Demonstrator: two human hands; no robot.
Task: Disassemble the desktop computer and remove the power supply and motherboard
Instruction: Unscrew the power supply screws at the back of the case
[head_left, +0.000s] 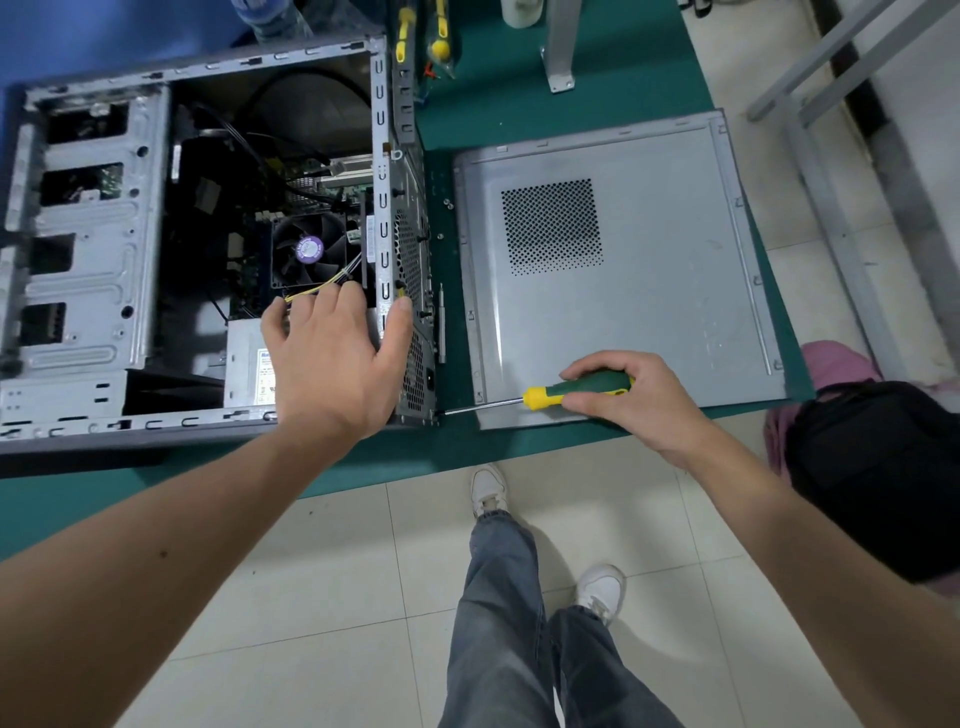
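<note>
Right hand (628, 400) clamped round green-yellow screwdriver (576, 391), tip at case's rear near corner | left hand (332, 358) fingers spread, laid over power supply (249, 374), thumb on rear wall | open computer case (208, 234) on table (467, 452) near left edge; side panel (649, 312) flat beside it; motherboard fan (309, 249) beyond the left hand.

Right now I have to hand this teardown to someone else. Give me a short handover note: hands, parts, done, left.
Left hand: open, resting on the power supply inside the case, thumb on the rear edge.
Right hand: grips the screwdriver, tip at the case's rear bottom corner.
Done: side panel is off, lying flat on the green mat; a few loose screws lie beside it.
Left: power supply and motherboard are both in the case, cables attached.
</note>
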